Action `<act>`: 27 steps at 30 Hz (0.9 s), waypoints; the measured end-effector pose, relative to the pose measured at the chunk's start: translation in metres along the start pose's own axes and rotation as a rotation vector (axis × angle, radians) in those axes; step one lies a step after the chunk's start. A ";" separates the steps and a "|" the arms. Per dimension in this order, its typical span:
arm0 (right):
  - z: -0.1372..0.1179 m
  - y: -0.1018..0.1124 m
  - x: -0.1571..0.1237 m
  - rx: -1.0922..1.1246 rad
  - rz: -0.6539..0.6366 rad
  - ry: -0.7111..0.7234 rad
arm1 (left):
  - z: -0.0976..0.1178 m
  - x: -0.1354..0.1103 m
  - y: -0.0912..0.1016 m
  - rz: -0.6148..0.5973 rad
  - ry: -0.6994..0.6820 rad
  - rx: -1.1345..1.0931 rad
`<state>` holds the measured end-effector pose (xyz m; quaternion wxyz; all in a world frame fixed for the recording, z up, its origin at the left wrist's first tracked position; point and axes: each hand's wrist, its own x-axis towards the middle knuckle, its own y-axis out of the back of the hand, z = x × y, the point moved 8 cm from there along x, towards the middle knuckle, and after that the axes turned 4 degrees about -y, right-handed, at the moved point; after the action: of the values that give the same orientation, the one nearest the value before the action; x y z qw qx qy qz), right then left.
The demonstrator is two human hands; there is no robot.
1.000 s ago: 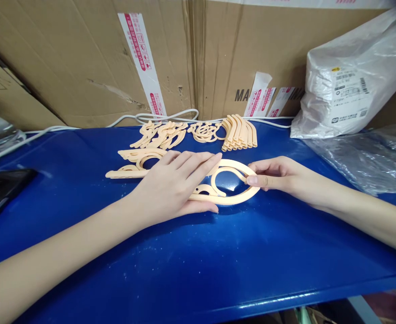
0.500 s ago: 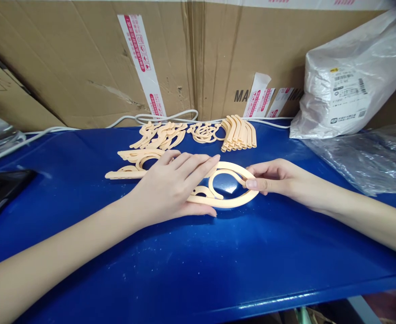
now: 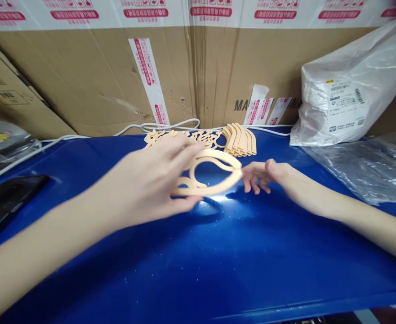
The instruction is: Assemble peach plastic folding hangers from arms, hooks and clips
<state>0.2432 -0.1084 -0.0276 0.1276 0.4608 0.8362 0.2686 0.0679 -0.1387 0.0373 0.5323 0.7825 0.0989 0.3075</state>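
Observation:
My left hand [image 3: 157,175] grips a cream plastic folding hanger [image 3: 220,186], its thumb below and fingers over the top. The hanger is tilted above the table, with a curved hook part inside its two arms. Just right of the hanger's tip, my right hand [image 3: 260,175] is open with its fingers apart, holding nothing. Behind the hanger lie a stack of curved cream hanger arms [image 3: 240,139], some small cream hooks [image 3: 211,138] and a heap of wavy cream pieces [image 3: 152,137], partly hidden by my left hand.
The blue table [image 3: 198,261] backs onto a cardboard box [image 3: 218,72], with a white cable [image 3: 126,129] along its base. A white plastic bag [image 3: 339,94] and clear plastic wrap [image 3: 359,166] are at right. A black phone [image 3: 12,198] lies at left.
My right hand has let go of the hanger's tip and opened. My left hand has lifted the hanger and moved it a little left. The view has tilted up.

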 end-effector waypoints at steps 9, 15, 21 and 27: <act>-0.017 0.010 -0.001 -0.667 0.054 0.223 | -0.091 -0.044 -0.006 -0.171 0.240 -0.171; -0.005 0.001 0.002 -0.790 0.015 0.267 | -0.113 -0.066 -0.025 -0.205 0.291 -0.234; -0.004 -0.001 0.002 -0.828 0.024 0.295 | -0.114 -0.071 -0.034 -0.216 0.337 -0.293; -0.004 -0.002 0.001 -0.844 0.023 0.300 | -0.110 -0.071 -0.041 -0.232 0.352 -0.343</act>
<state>0.2399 -0.1100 -0.0257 0.1787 0.3337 0.6574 0.6516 -0.0456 -0.0707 0.0013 0.6636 0.5987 0.2252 0.3880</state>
